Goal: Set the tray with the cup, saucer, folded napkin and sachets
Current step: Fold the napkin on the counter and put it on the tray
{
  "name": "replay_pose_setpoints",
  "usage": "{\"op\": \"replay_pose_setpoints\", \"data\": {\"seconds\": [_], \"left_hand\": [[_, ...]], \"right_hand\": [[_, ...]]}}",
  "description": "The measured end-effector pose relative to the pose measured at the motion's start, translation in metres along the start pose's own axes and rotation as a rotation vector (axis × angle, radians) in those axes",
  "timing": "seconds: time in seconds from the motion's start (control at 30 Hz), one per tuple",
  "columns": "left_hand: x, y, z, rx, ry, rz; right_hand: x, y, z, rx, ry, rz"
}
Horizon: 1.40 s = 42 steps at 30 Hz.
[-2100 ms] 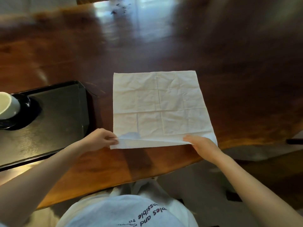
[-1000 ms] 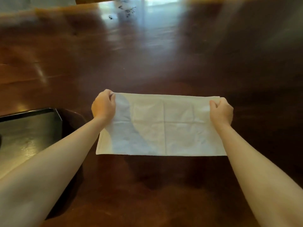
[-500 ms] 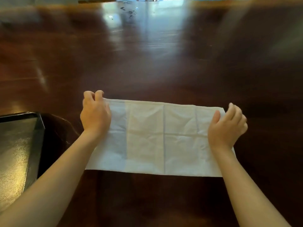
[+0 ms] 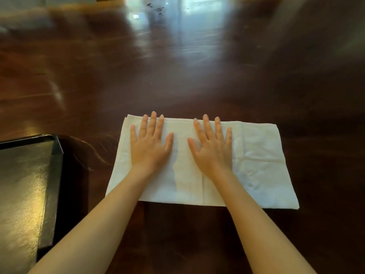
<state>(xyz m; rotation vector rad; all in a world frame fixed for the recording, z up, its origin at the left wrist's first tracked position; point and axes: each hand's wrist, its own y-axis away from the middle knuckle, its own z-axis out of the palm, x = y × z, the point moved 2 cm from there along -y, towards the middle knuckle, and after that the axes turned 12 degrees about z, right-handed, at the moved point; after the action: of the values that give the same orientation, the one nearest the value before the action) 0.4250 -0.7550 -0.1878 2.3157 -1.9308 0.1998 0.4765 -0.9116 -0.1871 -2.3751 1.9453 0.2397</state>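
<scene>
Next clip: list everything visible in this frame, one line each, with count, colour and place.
napkin: one, white, folded into a long rectangle, flat on the table in the centre of the view
tray: one, black and glossy, at the left edge, apart from the napkin, only partly in frame
table: one, dark reddish-brown polished wood, fills the view
specks: a few, dark, at the far edge of the table, too blurred to identify
left hand: one, flat on the napkin's left part, fingers straight
right hand: one, flat on the napkin near its middle, fingers straight
forearms: two, bare, reaching in from the bottom
</scene>
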Motion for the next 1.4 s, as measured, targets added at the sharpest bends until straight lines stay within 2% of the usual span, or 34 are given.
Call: {"op": "replay_pose_setpoints", "data": {"seconds": [0.2,0.37,0.43,0.5,0.57,0.63,0.73,0.93,1.17,1.23,1.27,1.33,1.4], "left_hand": [[-0.037,0.015,-0.013,0.010,-0.014,-0.051],[-0.034,0.013,-0.019,-0.027,-0.080,-0.091],[0.000,0.009,-0.017,0.031,-0.067,-0.045],[0.062,0.016,-0.007,0.084,-0.011,0.111],[0.116,0.029,0.005,0.021,0.051,0.251],[0.126,0.039,0.012,-0.043,0.059,0.287],[0.087,0.053,0.012,-0.010,0.022,0.234],[-0.020,0.101,-0.006,-0.020,-0.085,-0.017],[-0.027,0.107,-0.012,-0.034,-0.086,-0.025],[-0.028,0.107,-0.012,-0.047,-0.082,-0.029],[-0.028,0.106,-0.012,-0.050,-0.082,-0.027],[-0.029,0.105,-0.012,-0.048,-0.074,-0.026],[-0.029,0.106,-0.011,-0.048,-0.070,-0.030]], "right_hand": [[0.091,0.003,-0.014,-0.020,0.050,0.180],[0.105,0.005,-0.015,0.014,0.051,0.226],[0.104,0.004,-0.013,0.013,0.055,0.225],[0.104,0.003,-0.013,0.009,0.053,0.230],[0.104,0.003,-0.014,-0.003,0.053,0.239],[0.103,0.004,-0.014,-0.003,0.059,0.234],[0.104,0.004,-0.016,0.009,0.056,0.223],[0.106,0.005,-0.016,0.006,0.059,0.219],[0.105,0.007,-0.021,-0.026,0.021,0.225],[0.084,0.018,-0.024,-0.038,-0.016,0.239],[0.061,0.030,-0.024,-0.029,-0.022,0.197],[-0.001,0.060,-0.022,0.002,-0.050,-0.010],[-0.054,0.090,-0.008,-0.069,-0.028,-0.229]]}}
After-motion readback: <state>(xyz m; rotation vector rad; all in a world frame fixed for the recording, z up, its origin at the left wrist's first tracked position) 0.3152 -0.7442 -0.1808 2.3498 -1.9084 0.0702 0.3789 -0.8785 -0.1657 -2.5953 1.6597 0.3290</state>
